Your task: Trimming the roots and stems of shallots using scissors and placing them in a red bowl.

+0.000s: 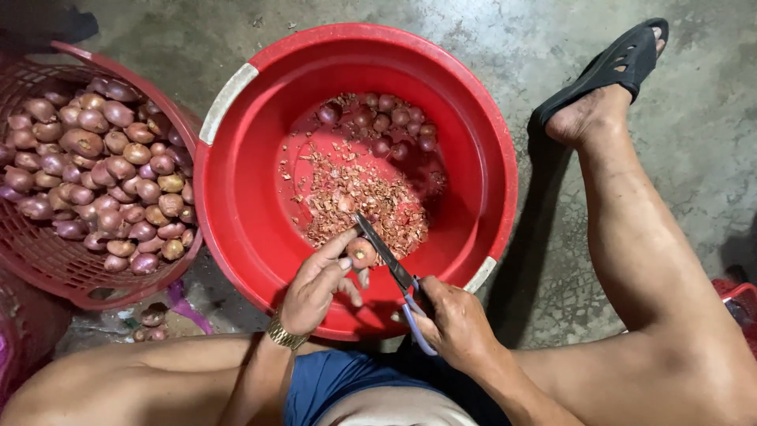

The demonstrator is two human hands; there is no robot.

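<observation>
My left hand (315, 284) pinches a small shallot (362, 252) between thumb and fingers over the near rim of a big red basin (236, 181). My right hand (456, 323) grips blue-handled scissors (390, 264), whose dark blades lie against the shallot's right side. Inside the basin, a heap of cut shallot skins and trimmings (359, 201) covers the middle, and several peeled shallots (386, 126) sit at the far side. A gold watch band circles my left wrist.
A red mesh basket (47, 260) heaped with unpeeled shallots (102, 170) stands to the left. A few loose shallots (151, 317) lie on the concrete floor below it. My right leg, in a black sandal (611, 67), stretches past the basin's right side.
</observation>
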